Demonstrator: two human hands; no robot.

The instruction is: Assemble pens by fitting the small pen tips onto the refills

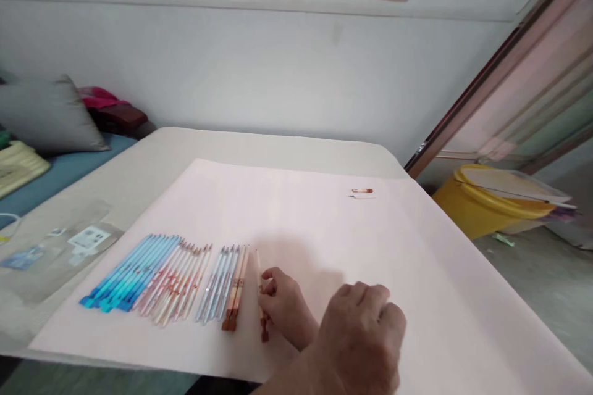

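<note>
My right hand (286,303), reaching leftward, is closed with thumb and finger on a peach-coloured pen (258,268) with a brown shaped end. The pen lies upright in line with the others, a little apart from them. My left hand (357,334) crosses over the right wrist, its fingers curled; whatever is inside is hidden. Left of the right hand lie similar peach-and-brown pens (236,287), pale grey-blue pens (218,284), white-and-pink patterned pens (178,281) and blue pens (134,271), in a row of groups.
A pink sheet (296,203) covers much of the table. Far right on it lie a short brown piece (362,190) and a thin white stick with a dark tip (362,197). Clear plastic packaging (69,241) is at left; a yellow bin (491,203) stands beyond the right edge.
</note>
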